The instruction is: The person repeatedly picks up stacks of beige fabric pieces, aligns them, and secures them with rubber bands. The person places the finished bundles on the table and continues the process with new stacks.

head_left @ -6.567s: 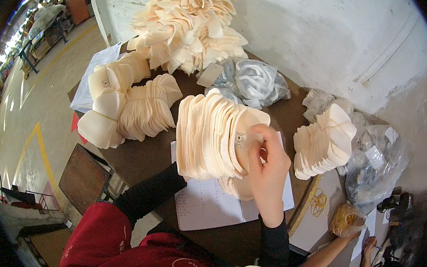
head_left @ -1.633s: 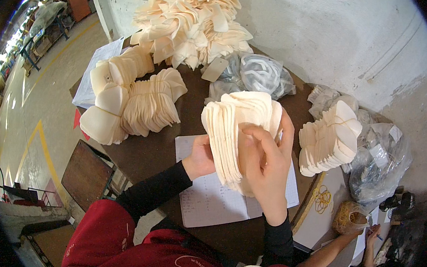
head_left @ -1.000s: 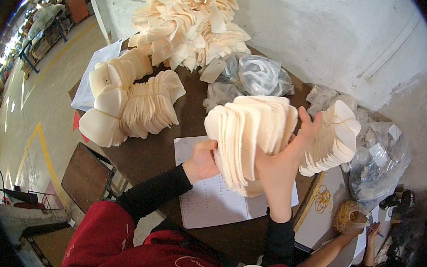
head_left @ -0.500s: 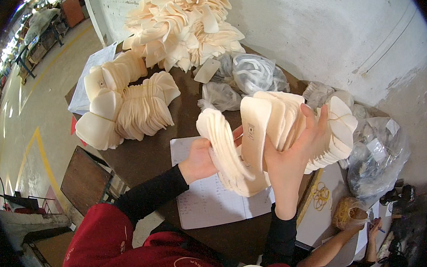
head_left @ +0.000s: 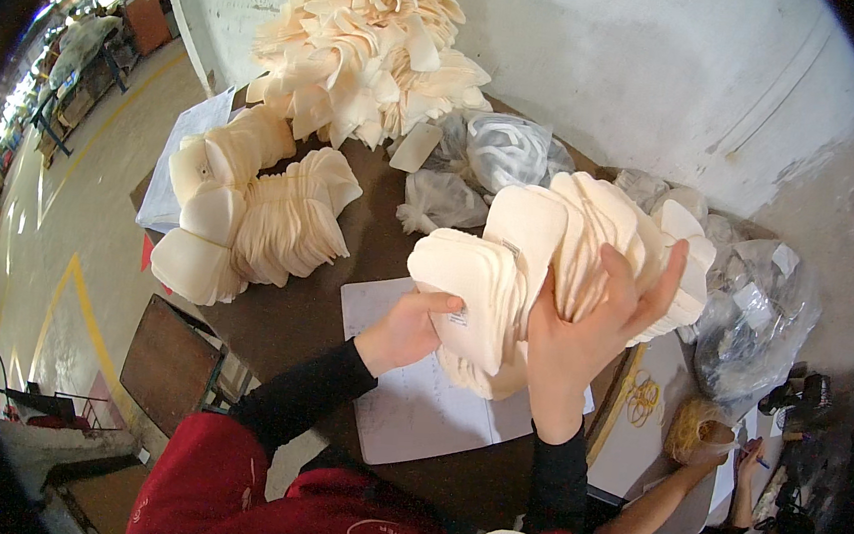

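Above an open notebook (head_left: 414, 427), both my hands hold cream-coloured soft insoles upright. My left hand (head_left: 402, 330) grips a smaller stack of insoles (head_left: 467, 270), thumb on the front piece and its other fingers hidden behind. Closed round a thicker stack of insoles (head_left: 591, 225), my right hand (head_left: 591, 345) has its thumb at the near side and fingers spread over the right side. The two stacks press against each other. Just right of them, partly covered, is another bundle of insoles (head_left: 688, 232).
Banded insole bundles (head_left: 295, 222) lie at the left, below a tall loose insole pile (head_left: 363, 61) by the wall. Clear plastic bags (head_left: 506, 153) sit behind my hands, with a larger bag (head_left: 750, 303) at right. Yellow rubber bands (head_left: 645, 400) lie near a co-worker's hand (head_left: 751, 455) holding a pen.
The left stack has turned its broad face toward me and moved against the right stack. My left thumb now lies across its front. The right stack has fanned out and tilted.
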Motion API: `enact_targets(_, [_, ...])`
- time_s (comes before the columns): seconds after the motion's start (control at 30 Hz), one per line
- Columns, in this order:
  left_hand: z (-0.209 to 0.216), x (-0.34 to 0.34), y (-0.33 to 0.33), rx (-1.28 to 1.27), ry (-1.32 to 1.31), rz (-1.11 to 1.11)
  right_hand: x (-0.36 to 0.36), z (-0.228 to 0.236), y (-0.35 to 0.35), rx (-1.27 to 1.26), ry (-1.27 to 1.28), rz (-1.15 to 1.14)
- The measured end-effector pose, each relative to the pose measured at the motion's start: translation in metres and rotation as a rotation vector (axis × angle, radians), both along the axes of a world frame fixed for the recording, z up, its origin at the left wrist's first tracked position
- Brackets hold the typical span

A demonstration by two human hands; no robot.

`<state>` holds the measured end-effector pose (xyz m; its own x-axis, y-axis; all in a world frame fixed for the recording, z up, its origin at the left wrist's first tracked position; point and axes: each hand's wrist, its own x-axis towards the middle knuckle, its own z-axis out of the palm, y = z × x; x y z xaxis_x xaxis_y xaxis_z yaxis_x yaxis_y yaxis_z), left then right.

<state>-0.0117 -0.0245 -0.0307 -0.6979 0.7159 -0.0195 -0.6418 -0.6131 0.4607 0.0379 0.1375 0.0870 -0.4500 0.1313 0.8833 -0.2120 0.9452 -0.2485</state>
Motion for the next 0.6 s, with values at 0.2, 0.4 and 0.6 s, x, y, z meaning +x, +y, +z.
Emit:
enact_targets(0.2, [0.013,-0.014,-0.005,-0.220,0.003,0.287,0.008,0.016,0.018,-0.148,0.074,-0.027])
enact_targets(0.4, [0.003,-0.063,-0.040,-1.078,0.578,0.573,0.013,0.026,0.033,-0.835,-0.096,0.424])
enact_targets(0.6, [0.029,-0.045,-0.025,-1.161,1.186,0.920,0.014,0.026,0.031,-0.758,-0.167,0.491])
